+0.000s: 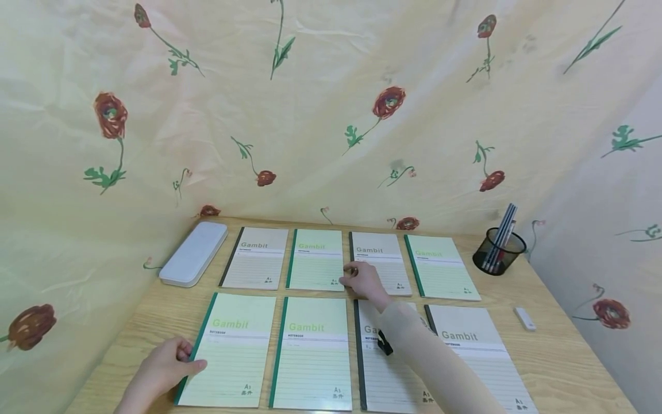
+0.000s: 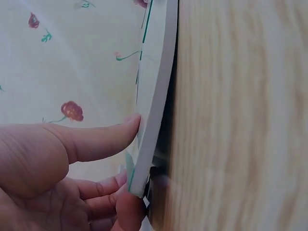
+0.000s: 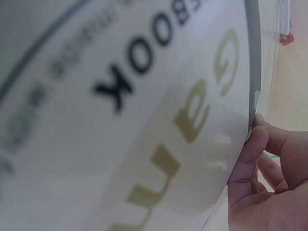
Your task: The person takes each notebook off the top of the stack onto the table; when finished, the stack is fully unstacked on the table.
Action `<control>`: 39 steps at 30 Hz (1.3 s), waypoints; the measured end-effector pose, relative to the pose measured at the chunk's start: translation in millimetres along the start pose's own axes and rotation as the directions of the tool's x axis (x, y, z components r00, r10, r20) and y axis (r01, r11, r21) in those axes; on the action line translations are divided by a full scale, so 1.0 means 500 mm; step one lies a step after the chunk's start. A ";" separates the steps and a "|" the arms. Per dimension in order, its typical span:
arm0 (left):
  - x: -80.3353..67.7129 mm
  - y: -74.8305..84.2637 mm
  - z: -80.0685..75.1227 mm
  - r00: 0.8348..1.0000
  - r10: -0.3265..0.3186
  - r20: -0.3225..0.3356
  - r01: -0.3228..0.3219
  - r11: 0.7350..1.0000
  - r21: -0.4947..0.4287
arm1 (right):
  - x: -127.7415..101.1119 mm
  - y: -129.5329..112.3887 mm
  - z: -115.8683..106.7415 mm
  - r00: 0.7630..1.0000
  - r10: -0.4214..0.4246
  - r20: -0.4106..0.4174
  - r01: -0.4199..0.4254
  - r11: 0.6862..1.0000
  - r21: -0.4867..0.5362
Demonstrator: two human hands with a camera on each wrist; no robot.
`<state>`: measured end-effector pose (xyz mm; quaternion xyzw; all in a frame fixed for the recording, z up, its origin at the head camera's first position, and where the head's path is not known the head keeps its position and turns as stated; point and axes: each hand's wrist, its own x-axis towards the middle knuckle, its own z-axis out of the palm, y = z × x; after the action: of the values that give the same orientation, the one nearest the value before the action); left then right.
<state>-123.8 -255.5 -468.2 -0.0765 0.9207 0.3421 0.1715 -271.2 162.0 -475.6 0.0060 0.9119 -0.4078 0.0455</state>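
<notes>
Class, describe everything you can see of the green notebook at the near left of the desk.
The green notebook has a pale green ruled cover, a dark green spine strip, "Gambit" printed in lighter green and a white band beneath. It looks like thin card. Closed, it lies on the wooden table, first in the near row. The left hand pinches its spine edge, lifting it slightly.
</notes>
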 end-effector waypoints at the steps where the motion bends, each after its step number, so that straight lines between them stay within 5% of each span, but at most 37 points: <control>1: 0.000 0.000 0.000 1.000 -0.003 -0.002 0.003 1.000 0.004 | 0.001 0.000 0.001 1.000 0.004 0.002 -0.004 1.000 0.000; 14: 0.002 0.001 0.004 0.998 -0.061 -0.023 0.061 0.998 0.032 | -0.003 -0.001 0.000 1.000 -0.024 -0.005 0.024 1.000 0.002; 39: -0.004 0.009 0.009 0.998 -0.047 -0.037 0.048 0.997 0.052 | -0.006 -0.006 -0.006 1.000 0.009 0.005 -0.009 1.000 -0.005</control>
<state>-121.7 -249.2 -468.0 -0.0999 0.9303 0.3120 0.1651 -268.6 162.6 -471.3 0.0088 0.9127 -0.4055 0.0496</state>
